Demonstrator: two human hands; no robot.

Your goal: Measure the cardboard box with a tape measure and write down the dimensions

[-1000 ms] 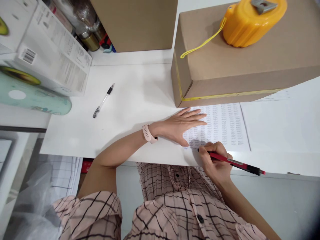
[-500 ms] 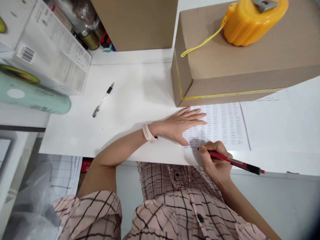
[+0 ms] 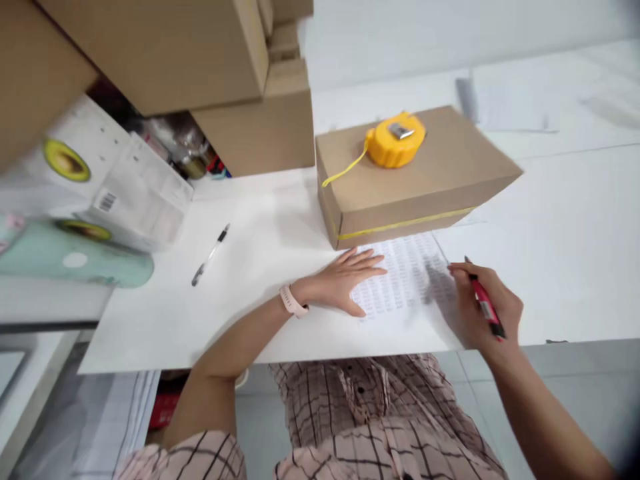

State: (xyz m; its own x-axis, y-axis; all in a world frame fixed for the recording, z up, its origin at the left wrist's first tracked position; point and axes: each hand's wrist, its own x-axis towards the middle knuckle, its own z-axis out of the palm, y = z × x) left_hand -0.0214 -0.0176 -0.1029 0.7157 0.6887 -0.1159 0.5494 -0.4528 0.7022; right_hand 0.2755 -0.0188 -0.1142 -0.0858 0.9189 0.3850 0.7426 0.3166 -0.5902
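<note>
My left hand (image 3: 345,280) lies flat with fingers spread over the left part of a sheet of paper (image 3: 400,280) covered in columns of handwriting. A red and black pen (image 3: 485,303) is gripped in my right hand (image 3: 493,307), held over the right edge of the sheet. Its tip points up and away from me, and I cannot tell whether it touches anything. The far side of the sheet reaches the foot of a brown cardboard box (image 3: 430,173). On top of that box rests a yellow tape measure (image 3: 397,140) with a yellow cord.
A clear pen with a black grip (image 3: 211,255) lies on the white table (image 3: 260,247) to the left. Beyond it are a white carton (image 3: 135,193) and a mint-green cylinder (image 3: 105,263). Larger cardboard boxes (image 3: 260,140) stand at the back left.
My right hand has lifted and moved right with the pen, from the sheet's lower edge to its right side. The head view has tilted up; my left hand stays on the sheet.
</note>
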